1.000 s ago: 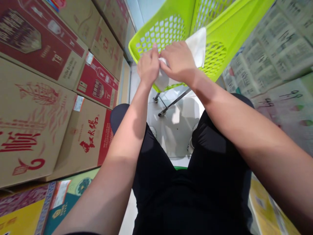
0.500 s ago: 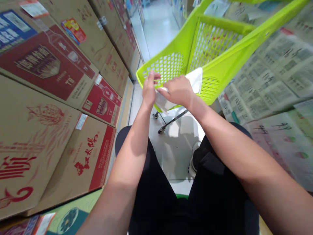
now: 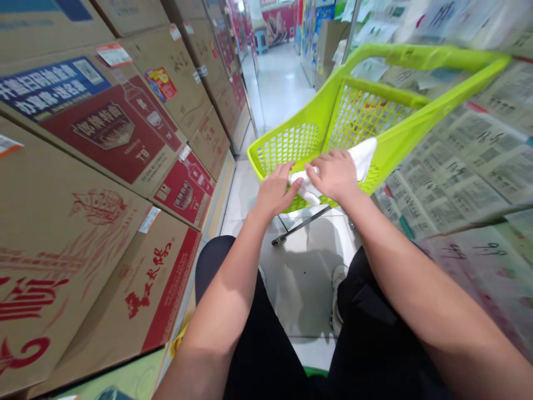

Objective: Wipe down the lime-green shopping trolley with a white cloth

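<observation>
Working the cloth (image 3: 363, 158) over the cart's (image 3: 416, 129) near edge looks like the step in hand; it would go best with the bunched part pressed firmly on the plastic and the loose flap gathered in, so that it does not snag in the mesh. The left hand (image 3: 273, 191) could steady the edge or take up the bunched end. The cloth lies across the near edge, its flap towards the right side wall, its bunched end between the hands.

Both arms reach forward above the knees (image 3: 214, 264), wrists close together. The right hand (image 3: 336, 176) is palm down, fingers curled over the cloth and thumb angled towards the left hand. The left hand sits near the near-left corner, thumb apart from the fingers; whether it pinches the cloth I cannot tell.
</observation>
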{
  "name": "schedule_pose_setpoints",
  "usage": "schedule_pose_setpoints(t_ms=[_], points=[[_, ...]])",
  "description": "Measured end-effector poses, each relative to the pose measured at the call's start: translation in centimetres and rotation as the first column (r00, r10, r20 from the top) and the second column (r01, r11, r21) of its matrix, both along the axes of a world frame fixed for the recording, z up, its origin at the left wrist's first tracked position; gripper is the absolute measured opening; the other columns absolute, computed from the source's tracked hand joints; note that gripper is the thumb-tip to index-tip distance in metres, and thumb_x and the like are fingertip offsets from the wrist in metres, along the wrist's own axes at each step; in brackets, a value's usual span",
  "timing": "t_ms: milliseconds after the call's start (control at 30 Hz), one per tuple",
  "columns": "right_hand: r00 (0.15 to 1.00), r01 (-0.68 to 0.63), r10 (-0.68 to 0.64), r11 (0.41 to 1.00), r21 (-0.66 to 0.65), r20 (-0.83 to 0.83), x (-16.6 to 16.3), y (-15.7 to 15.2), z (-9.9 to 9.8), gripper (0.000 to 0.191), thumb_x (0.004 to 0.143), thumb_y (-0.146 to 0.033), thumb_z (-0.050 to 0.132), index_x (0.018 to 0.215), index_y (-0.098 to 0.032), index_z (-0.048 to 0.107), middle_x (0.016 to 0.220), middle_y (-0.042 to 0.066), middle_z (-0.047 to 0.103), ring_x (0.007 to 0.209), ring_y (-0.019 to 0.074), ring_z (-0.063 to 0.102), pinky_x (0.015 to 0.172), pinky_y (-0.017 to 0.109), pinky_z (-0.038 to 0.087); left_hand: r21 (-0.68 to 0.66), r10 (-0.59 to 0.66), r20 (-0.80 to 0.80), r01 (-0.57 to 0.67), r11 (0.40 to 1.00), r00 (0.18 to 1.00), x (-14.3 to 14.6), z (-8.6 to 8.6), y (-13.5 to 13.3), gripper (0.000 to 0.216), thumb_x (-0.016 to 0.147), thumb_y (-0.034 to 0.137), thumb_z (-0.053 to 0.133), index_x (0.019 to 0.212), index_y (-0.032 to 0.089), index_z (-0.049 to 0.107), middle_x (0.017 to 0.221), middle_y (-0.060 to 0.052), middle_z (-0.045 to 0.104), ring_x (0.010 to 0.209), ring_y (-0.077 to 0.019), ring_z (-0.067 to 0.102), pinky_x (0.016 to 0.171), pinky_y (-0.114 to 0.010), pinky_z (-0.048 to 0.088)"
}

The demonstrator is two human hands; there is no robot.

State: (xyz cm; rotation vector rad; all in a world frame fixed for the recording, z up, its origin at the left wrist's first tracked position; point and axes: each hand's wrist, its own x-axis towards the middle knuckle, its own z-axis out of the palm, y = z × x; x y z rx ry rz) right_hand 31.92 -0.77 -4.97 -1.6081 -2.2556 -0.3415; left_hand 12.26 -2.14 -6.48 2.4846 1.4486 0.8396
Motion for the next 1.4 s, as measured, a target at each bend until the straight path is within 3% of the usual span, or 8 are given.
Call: schedule_pose_setpoints(t_ms=[133, 300, 433, 567, 667, 933, 1200, 1400], points=[[0.974, -0.223, 0.224, 0.975, -0.022, 0.025, -3.1, -2.0, -0.2, 0.039, 0.101, -0.038, 0.041, 0.118, -0.018, 0.07, 0.109, 0.014, 0.07, 0.105, 0.0314, 0.054, 0.095, 0.043, 0.033, 0.016, 0.016, -0.007, -0.016, 1.0, 1.0, -0.6, 0.1, -0.1, 0.059, 0.105, 0.056, 0.033, 0.145, 0.017, 0.05, 0.143, -0.013, 0.061, 0.131, -0.0259, 0.057, 0.108, -0.038, 0.044], [1.0, 0.001, 0.0, 0.999, 0.049, -0.032, 1.3, 0.2, -0.1, 0.05, 0.104, -0.042, 0.029, 0.104, -0.017, 0.073, 0.098, 0.016, 0.069, 0.102, 0.0347, 0.053, 0.093, 0.048, 0.033, -0.031, -0.014, -0.095, 0.011, 0.999, 0.995, -1.4, 0.1, -0.1, 0.05, 0.107, 0.052, 0.031, 0.128, 0.021, 0.064, 0.127, -0.01, 0.07, 0.121, -0.026, 0.063, 0.106, -0.039, 0.045], [0.993, 0.109, -0.103, 0.988, 0.113, -0.057, 2.9, 0.7, -0.1, 0.051, 0.105, -0.038, 0.027, 0.105, -0.017, 0.074, 0.1, 0.017, 0.069, 0.104, 0.0351, 0.051, 0.099, 0.052, 0.032, -0.033, -0.013, -0.109, 0.009, 0.999, 0.994, -1.2, 0.1, -0.2, 0.054, 0.105, 0.052, 0.037, 0.142, 0.017, 0.055, 0.136, -0.013, 0.067, 0.125, -0.0283, 0.062, 0.105, -0.042, 0.045], [0.995, -0.098, 0.099, 0.993, 0.066, -0.005, -1.3, -2.1, -0.3, 0.048, 0.105, -0.038, 0.03, 0.118, -0.017, 0.071, 0.112, 0.015, 0.068, 0.11, 0.0324, 0.05, 0.105, 0.048, 0.03, -0.023, 0.027, -0.028, -0.028, 0.999, 0.999, -0.9, 0.1, -0.2, 0.06, 0.105, 0.052, 0.035, 0.152, 0.015, 0.043, 0.144, -0.015, 0.063, 0.13, -0.0281, 0.06, 0.105, -0.042, 0.045], [0.972, -0.236, 0.237, 0.971, 0.036, -0.008, -3.0, -3.2, -0.2, 0.044, 0.104, -0.038, 0.035, 0.128, -0.018, 0.067, 0.116, 0.014, 0.067, 0.112, 0.0315, 0.051, 0.105, 0.045, 0.032, -0.022, 0.041, -0.04, -0.042, 0.999, 0.998, -0.9, 0.3, -0.2, 0.055, 0.106, 0.052, 0.032, 0.146, 0.019, 0.05, 0.143, -0.011, 0.065, 0.129, -0.0278, 0.061, 0.104, -0.04, 0.045], [0.988, 0.144, -0.137, 0.983, 0.117, -0.068, 3.2, 0.2, 0.1, 0.047, 0.106, -0.038, 0.031, 0.101, -0.017, 0.073, 0.101, 0.017, 0.068, 0.105, 0.0327, 0.05, 0.104, 0.047, 0.03, -0.041, 0.032, -0.238, -0.043, 0.998, 0.971, -0.3, 0.6, -0.5, 0.047, 0.107, 0.05, 0.029, 0.123, 0.025, 0.065, 0.121, -0.01, 0.075, 0.114, -0.0279, 0.069, 0.092, -0.039, 0.046], [0.978, -0.179, 0.191, 0.975, 0.129, -0.09, -3.1, -2.8, -1.6, 0.037, 0.104, -0.031, 0.039, 0.124, -0.018, 0.067, 0.112, 0.012, 0.067, 0.112, 0.0302, 0.052, 0.114, 0.046, 0.029, 0.02, 0.08, -0.181, -0.078, 0.997, 0.98, 0.4, 0.7, -0.8, 0.043, 0.108, 0.041, 0.026, 0.13, 0.022, 0.058, 0.123, -0.008, 0.074, 0.112, -0.0267, 0.069, 0.09, -0.039, 0.046], [0.992, -0.008, 0.028, 0.988, 0.156, -0.122, 1.1, -0.3, -1.1, 0.042, 0.105, -0.046, 0.038, 0.097, -0.018, 0.07, 0.094, 0.014, 0.065, 0.1, 0.0325, 0.053, 0.1, 0.049, 0.039, -0.001, 0.053, -0.257, -0.055, 0.998, 0.965, 0.4, 0.9, -0.9, 0.043, 0.107, 0.048, 0.029, 0.117, 0.023, 0.063, 0.115, -0.007, 0.076, 0.109, -0.0281, 0.069, 0.089, -0.039, 0.046]])
